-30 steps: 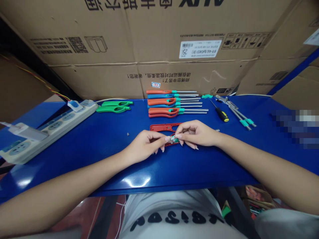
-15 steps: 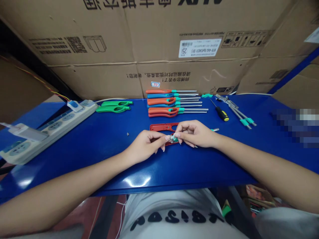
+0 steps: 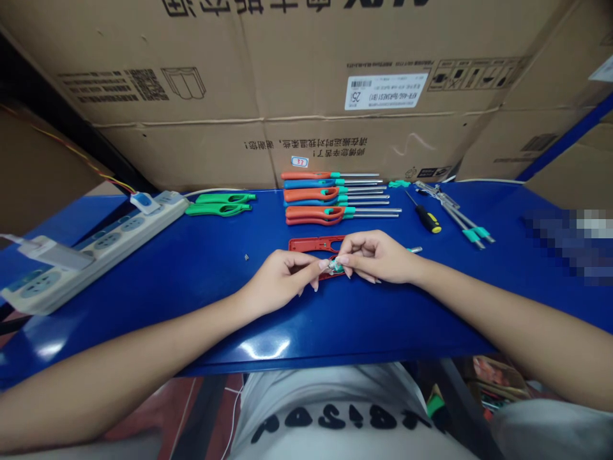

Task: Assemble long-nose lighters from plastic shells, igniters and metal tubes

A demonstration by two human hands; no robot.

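My left hand (image 3: 282, 280) and my right hand (image 3: 378, 255) meet over the front middle of the blue table, thumbs and forefingers pinched on a small clear-and-teal part (image 3: 336, 264). Its exact kind is too small to tell. Under my fingers lies one red lighter casing half (image 3: 329, 276), mostly covered by the hands. Another red casing half (image 3: 309, 244) rests just behind it, its right end hidden by my right hand. Beyond that hand, the tip of a metal tube (image 3: 416, 250) shows. A tiny spring-like metal piece (image 3: 246, 257) lies to the left.
Several orange and blue long-nosed lighters (image 3: 313, 214) lie in a row behind. Green casings (image 3: 223, 209) and a white power strip (image 3: 108, 239) are left. A screwdriver (image 3: 426, 217), metal tubes with teal ends (image 3: 462, 220) and teal pieces (image 3: 399, 184) are right. A cardboard box (image 3: 268, 76) stands behind.
Both hands keep their pinch on the small part in nearly the same place. The whole view has shifted very slightly.
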